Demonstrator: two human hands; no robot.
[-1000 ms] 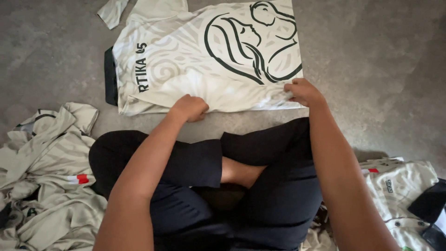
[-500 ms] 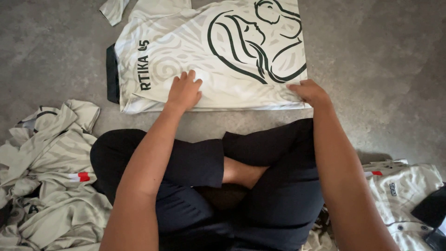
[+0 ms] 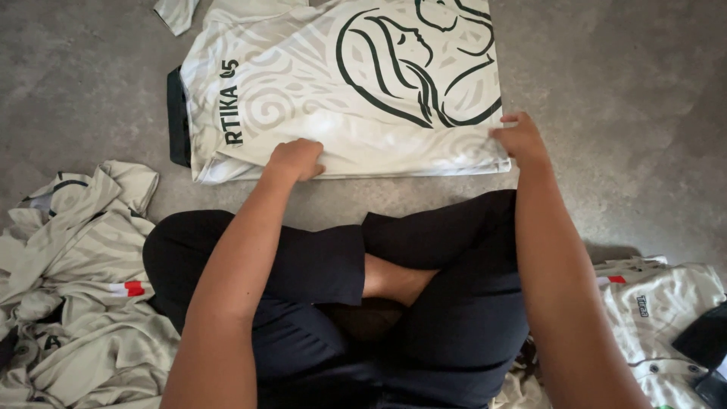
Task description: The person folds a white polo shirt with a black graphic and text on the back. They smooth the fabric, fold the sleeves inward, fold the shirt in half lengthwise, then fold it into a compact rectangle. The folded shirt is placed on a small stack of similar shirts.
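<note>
A white shirt (image 3: pixel 341 98) with pale swirl patterns, dark lettering and a dark line drawing lies folded flat on the grey floor in front of my crossed legs. My left hand (image 3: pixel 295 159) grips its near edge toward the left, fingers curled on the fabric. At the near right corner, my right hand (image 3: pixel 519 140) pinches the same edge. A dark collar (image 3: pixel 179 117) sticks out at the shirt's left side.
A heap of crumpled white shirts (image 3: pixel 76 280) lies to my left. More white garments (image 3: pixel 659 318) with a dark item (image 3: pixel 704 341) lie at my right. Another piece of white cloth (image 3: pixel 176 11) shows at the top left. Grey floor (image 3: pixel 628 91) surrounds the shirt.
My left hand closed from flat on the shirt to gripping its near edge. Both hands stay on the near edge; the view has shifted slightly.
</note>
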